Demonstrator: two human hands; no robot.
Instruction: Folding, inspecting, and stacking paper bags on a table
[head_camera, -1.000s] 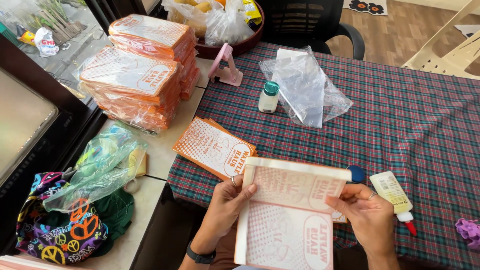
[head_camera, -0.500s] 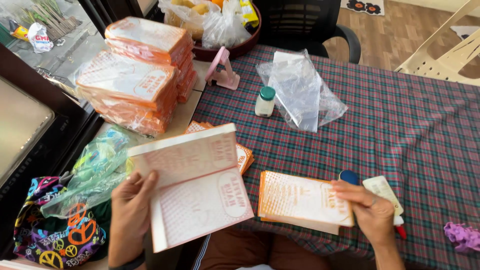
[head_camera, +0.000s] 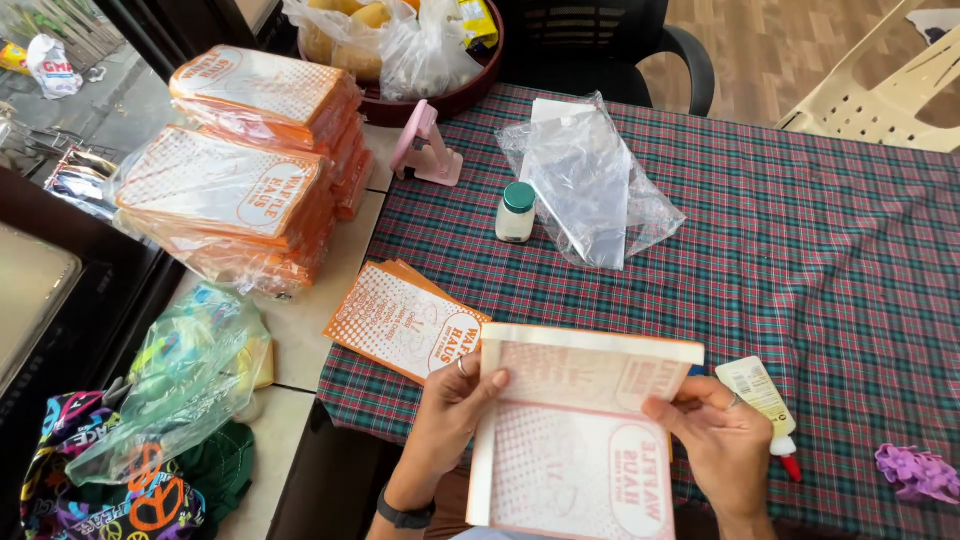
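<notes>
- Head view: both hands hold one flat orange-and-white printed paper sheet (head_camera: 580, 430), folded over along its top edge, at the near edge of the table.
- The left hand (head_camera: 455, 395) grips the sheet's left edge, thumb on the printed face and fingers behind; a ring shows on one finger and a dark wristband (head_camera: 403, 513) circles the wrist.
- The right hand (head_camera: 722, 440) pinches the sheet's right edge in the same way, so the two hands sit well apart with the sheet stretched between them.
- The sheet hangs partly over the red-and-green plaid tablecloth (head_camera: 800, 230) and partly over the person's lap.
- Just left of the left hand, a small fanned pile of orange printed paper sleeves (head_camera: 400, 320) lies on the cloth's corner.
- Just beside the right hand lies a pale glue tube with a red tip (head_camera: 762, 400).
- Farther back stand a small white bottle with a green cap (head_camera: 516, 212), a crumpled clear plastic bag (head_camera: 590, 185) and a pink plastic stand (head_camera: 425, 145).
- On the left, two plastic-wrapped stacks of orange paper sleeves (head_camera: 240, 190) rest on a pale tiled counter (head_camera: 300, 340).
- A purple frilly object (head_camera: 915, 470) lies at the far right.
</notes>
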